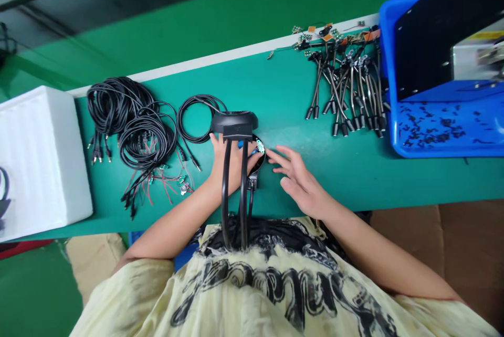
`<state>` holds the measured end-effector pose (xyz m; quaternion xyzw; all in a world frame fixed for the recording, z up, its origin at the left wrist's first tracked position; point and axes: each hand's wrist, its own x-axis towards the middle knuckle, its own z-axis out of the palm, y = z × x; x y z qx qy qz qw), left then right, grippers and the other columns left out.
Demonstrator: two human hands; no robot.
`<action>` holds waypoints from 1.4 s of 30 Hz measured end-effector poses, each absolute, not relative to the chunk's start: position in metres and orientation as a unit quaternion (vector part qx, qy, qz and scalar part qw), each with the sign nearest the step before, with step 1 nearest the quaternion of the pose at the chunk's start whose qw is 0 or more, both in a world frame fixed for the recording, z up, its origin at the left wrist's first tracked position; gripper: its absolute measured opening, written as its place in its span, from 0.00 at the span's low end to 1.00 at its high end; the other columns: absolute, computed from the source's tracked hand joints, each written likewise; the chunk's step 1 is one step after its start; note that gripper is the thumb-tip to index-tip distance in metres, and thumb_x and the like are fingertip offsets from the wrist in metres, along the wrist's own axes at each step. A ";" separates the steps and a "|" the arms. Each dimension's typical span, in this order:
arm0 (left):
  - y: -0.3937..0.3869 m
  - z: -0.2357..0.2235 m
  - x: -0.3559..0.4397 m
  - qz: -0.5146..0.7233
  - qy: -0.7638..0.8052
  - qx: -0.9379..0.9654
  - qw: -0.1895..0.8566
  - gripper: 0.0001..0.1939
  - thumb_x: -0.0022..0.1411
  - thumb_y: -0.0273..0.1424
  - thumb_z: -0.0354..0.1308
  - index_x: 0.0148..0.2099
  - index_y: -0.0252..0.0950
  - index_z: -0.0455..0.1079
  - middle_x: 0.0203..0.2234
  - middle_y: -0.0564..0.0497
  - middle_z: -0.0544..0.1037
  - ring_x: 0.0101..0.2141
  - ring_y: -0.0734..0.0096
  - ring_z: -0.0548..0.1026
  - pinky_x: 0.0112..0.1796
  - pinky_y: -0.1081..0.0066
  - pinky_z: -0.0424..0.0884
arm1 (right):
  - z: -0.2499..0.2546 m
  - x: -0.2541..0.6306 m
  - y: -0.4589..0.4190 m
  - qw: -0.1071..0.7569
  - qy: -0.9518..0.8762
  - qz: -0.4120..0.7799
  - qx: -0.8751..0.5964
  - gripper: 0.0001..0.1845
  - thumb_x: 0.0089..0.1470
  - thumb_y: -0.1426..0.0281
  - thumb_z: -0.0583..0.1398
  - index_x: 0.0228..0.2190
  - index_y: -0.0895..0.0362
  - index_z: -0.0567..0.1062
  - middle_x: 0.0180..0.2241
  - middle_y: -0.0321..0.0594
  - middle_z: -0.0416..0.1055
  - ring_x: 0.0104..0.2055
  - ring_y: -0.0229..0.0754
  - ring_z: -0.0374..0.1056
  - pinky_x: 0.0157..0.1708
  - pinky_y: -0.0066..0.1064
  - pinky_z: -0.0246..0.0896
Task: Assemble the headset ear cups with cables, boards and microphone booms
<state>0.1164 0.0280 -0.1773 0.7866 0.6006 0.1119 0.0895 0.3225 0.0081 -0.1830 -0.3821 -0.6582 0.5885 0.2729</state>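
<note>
My left hand (226, 166) lies at the middle of the bench, partly hidden behind a black round-headed device (235, 126) on two curved arms. Its fingers are bent over a round black part (259, 162), and the thumb reaches onto it. A small green circuit board (260, 146) shows on that part, with something blue beside the fingers. Just to the right, my right hand (297, 179) is open and holds nothing, its fingertips close to the part's edge. A coiled black cable (197, 119) rests beyond my left hand.
Black cable bundles (120, 103) and small boards with red wires (183, 185) lie at left, beside a white foam box (66, 158). Short black cables (350, 90) lie in a row at right. A blue tray (433, 150) holds small black pieces, below a black panel (441, 27).
</note>
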 end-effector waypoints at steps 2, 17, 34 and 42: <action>0.029 -0.177 0.124 0.106 0.591 0.794 0.096 0.15 0.66 0.41 0.55 0.50 0.40 0.74 0.52 0.39 0.70 0.52 0.47 0.66 0.54 0.38 0.58 | -0.179 0.323 0.010 0.243 -0.729 0.495 -0.404 0.34 0.64 0.56 0.50 0.65 0.52 0.46 0.66 0.51 0.52 0.66 0.50 0.54 0.59 0.49 0.61; 0.029 -0.171 0.060 0.123 0.552 0.817 0.114 0.21 0.67 0.26 0.49 0.61 0.35 0.63 0.62 0.43 0.64 0.59 0.56 0.64 0.55 0.55 0.65 | -0.179 0.324 0.023 0.129 -0.887 0.136 -0.422 0.24 0.62 0.60 0.55 0.54 0.61 0.68 0.54 0.52 0.68 0.58 0.56 0.62 0.58 0.49 0.60; 0.024 -0.131 0.059 0.195 0.479 0.838 0.175 0.14 0.71 0.30 0.46 0.53 0.42 0.69 0.44 0.50 0.74 0.41 0.73 0.74 0.41 0.74 0.71 | -0.147 0.308 0.010 0.201 -0.867 0.175 -0.422 0.23 0.61 0.70 0.54 0.57 0.56 0.65 0.53 0.46 0.71 0.55 0.52 0.66 0.53 0.46 0.64; 0.027 -0.131 0.091 0.130 0.381 0.899 0.171 0.18 0.73 0.34 0.40 0.47 0.41 0.72 0.43 0.49 0.77 0.41 0.70 0.75 0.40 0.72 0.70 | -0.126 0.304 0.023 0.226 -0.773 0.339 -0.486 0.06 0.60 0.65 0.58 0.35 0.53 0.73 0.34 0.37 0.76 0.36 0.40 0.74 0.37 0.32 0.69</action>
